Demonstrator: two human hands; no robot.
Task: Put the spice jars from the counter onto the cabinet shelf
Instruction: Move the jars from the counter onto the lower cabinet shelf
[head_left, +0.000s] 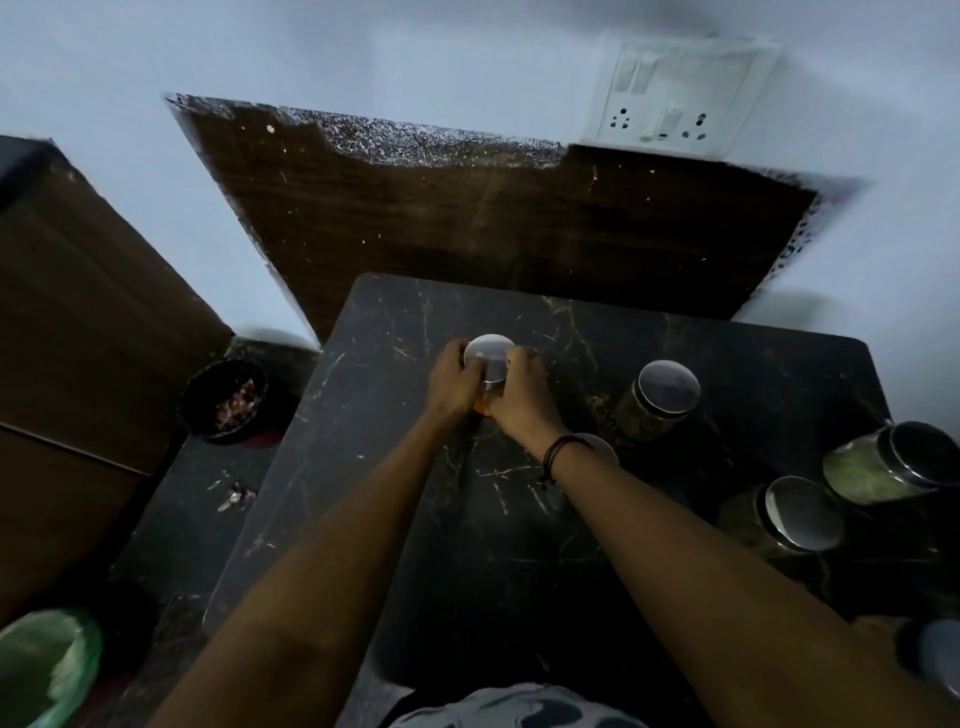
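Dark marble-patterned bench fills the head view. Near its far middle stands a steel-lidded spice jar with orange contents; the left hand and right hand are both clasped around its sides. Four more lidded jars sit to the right: one near the held jar, one with green contents by the edge, another in front, and one partly hidden behind the right wrist.

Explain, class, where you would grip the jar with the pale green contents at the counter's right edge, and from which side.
Grip the green jar around its glass body, coming from the right. It looks tilted, its smooth steel lid offers little purchase, and another jar crowds its near side.
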